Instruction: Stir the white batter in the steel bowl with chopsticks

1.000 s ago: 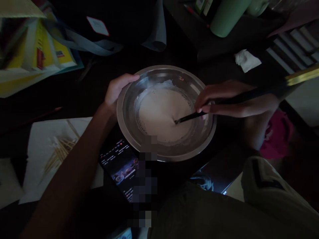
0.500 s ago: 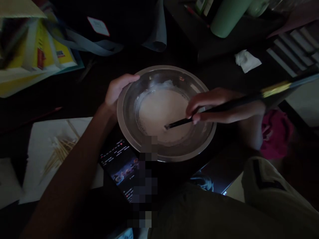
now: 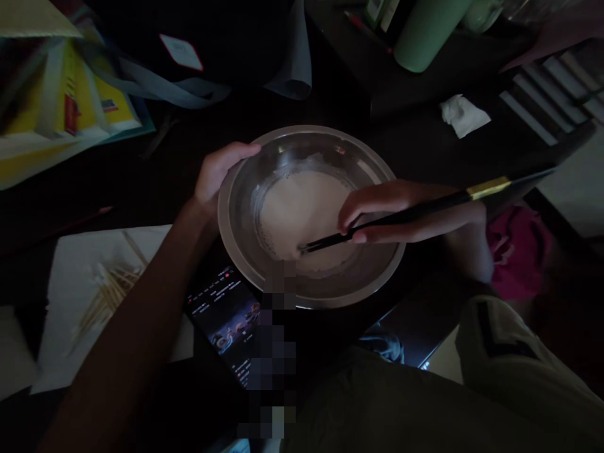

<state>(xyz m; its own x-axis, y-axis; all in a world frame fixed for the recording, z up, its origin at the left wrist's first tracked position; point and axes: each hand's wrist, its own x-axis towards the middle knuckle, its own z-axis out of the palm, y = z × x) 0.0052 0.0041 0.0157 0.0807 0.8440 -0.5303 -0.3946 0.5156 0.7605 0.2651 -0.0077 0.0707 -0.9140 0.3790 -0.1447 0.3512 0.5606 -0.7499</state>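
Observation:
A steel bowl (image 3: pixel 377 264) sits on the dark table in the middle of the view, holding a pale, creamy batter (image 3: pixel 297 211). My left hand (image 3: pixel 218 171) grips the bowl's left rim, thumb over the edge. My right hand (image 3: pixel 406 211) reaches in from the right, fingers pinched round dark chopsticks (image 3: pixel 425 209) with a gold band near their far end. The chopstick tips are dipped in the batter at its lower left part.
A phone (image 3: pixel 226 321) with a lit screen lies just below the bowl. White paper with a heap of toothpicks (image 3: pixel 106 296) is at the left. A yellow bag (image 3: pixel 70 107), a green bottle (image 3: pixel 425 31), a crumpled tissue (image 3: pixel 463 114) and a pink cloth (image 3: pixel 519 251) surround it.
My right hand has swept the chopsticks leftward through the batter, from the right of the middle to its lower left. My left hand has stayed on the rim.

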